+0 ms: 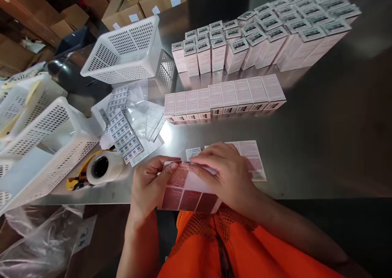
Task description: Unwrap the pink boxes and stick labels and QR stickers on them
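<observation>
Close to my body, at the table's front edge, a group of pink cartons sits between both hands, its patterned faces tilted up. My left hand is closed on the group's left side, the thumb near the top edge. My right hand pinches at the top edge around a small dark-printed strip; whether that is a sticker or box printing I cannot tell. Behind my right hand, more pale pink cartons lie on the metal table, partly covered. A small white printed label lies just beyond my fingertips.
A row of pink cartons lies ahead, with several upright cartons behind. QR-code sticker sheets and clear bags are at left, near a tape roll and yellow cutter. White baskets and cardboard boxes stand farther back.
</observation>
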Motion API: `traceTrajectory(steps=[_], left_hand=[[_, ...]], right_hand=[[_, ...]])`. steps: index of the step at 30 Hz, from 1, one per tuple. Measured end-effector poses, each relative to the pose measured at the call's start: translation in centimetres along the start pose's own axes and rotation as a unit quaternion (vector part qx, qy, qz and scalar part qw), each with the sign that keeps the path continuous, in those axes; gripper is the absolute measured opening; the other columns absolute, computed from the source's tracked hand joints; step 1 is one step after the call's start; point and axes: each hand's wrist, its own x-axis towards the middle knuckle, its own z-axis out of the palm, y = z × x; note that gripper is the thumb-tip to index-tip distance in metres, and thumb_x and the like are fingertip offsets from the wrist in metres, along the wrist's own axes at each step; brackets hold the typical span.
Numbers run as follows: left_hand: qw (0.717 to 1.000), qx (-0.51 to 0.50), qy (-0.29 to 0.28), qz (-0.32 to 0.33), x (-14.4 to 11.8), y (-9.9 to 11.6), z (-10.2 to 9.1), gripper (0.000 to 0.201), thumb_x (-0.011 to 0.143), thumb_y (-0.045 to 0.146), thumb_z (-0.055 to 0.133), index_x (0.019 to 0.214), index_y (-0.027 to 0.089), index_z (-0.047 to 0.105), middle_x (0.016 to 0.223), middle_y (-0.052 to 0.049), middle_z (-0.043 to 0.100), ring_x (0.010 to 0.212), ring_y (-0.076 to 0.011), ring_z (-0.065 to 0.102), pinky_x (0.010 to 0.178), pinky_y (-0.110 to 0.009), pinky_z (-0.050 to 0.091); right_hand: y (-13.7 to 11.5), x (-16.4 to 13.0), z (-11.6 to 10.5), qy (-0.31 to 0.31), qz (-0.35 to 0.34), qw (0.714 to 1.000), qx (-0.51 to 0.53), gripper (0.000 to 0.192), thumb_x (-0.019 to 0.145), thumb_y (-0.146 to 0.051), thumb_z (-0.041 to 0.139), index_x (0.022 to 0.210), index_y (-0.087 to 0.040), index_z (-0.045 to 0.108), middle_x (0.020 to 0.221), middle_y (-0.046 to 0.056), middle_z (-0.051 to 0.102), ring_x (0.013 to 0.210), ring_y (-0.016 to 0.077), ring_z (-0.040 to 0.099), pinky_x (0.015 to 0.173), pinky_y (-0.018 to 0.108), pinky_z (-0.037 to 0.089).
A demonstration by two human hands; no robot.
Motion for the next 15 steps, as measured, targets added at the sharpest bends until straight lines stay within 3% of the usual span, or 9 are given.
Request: traceTrajectory(steps=[5,10,15], left_hand=[[0.999,-0.039,0.003,-0.010,-0.6,0.3,-0.1,0.022,0.081,0.042,0.075,0.089,0.021,0.079,0.079,-0.002,0.077,0.071,-0.0182,0.069,0.066,-0.026,0.054],[0.995,-0.086,-0.027,-0.035,-0.8,0.4,0.0,0.036,0.089,0.051,0.062,0.100,0.021,0.078,0.084,-0.005,0.076,0.076,-0.0216,0.068,0.069,-0.030,0.053],[0.990,-0.113,-0.034,-0.079,-0.4,0.1,-0.2,0.036,0.090,0.051,0.061,0.102,0.022,0.077,0.065,0.000,0.065,0.059,-0.0135,0.056,0.057,-0.024,0.045]], right_hand=[[-0.8,-0.2,1.2,0.045,-0.010,0.998,-0.037,0.009,0.091,-0.022,0.068,0.090,-0.026,0.075,0.083,-0.003,0.076,0.082,0.0176,0.064,0.078,0.038,0.041],[-1.4,-0.7,1.3,0.087,-0.032,0.991,-0.097,0.015,0.091,-0.017,0.065,0.093,-0.029,0.074,0.088,-0.004,0.078,0.083,0.0188,0.064,0.078,0.041,0.039],[-1.8,-1.6,1.7,0.031,-0.090,0.980,-0.176,0.015,0.092,-0.017,0.062,0.096,-0.028,0.072,0.097,-0.003,0.077,0.087,0.0198,0.064,0.077,0.040,0.041]])
